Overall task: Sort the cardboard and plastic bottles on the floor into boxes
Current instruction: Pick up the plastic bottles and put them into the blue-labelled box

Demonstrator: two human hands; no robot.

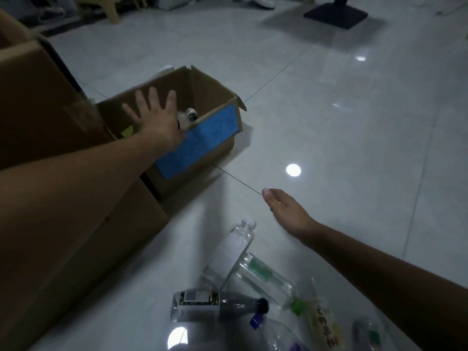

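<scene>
An open cardboard box (pixel 210 97) with a blue label (pixel 202 138) on its side stands on the floor at centre left. A clear bottle (pixel 188 117) lies inside it. My left hand (pixel 154 117) hovers over the box with fingers spread, holding nothing. My right hand (pixel 283 207) hangs above the floor tiles with relaxed fingers, empty. Several clear plastic bottles lie on the floor at the bottom: one uncapped (pixel 228 252), one with a green label (pixel 263 273), one with a dark cap (pixel 217 304).
A larger cardboard box (pixel 33 102) fills the left side beside the labelled box. More plastic bottles and wrappers (pixel 326 325) lie at the bottom right. A black stand base (pixel 335 15) and yellow furniture legs (pixel 114 11) sit at the far edge.
</scene>
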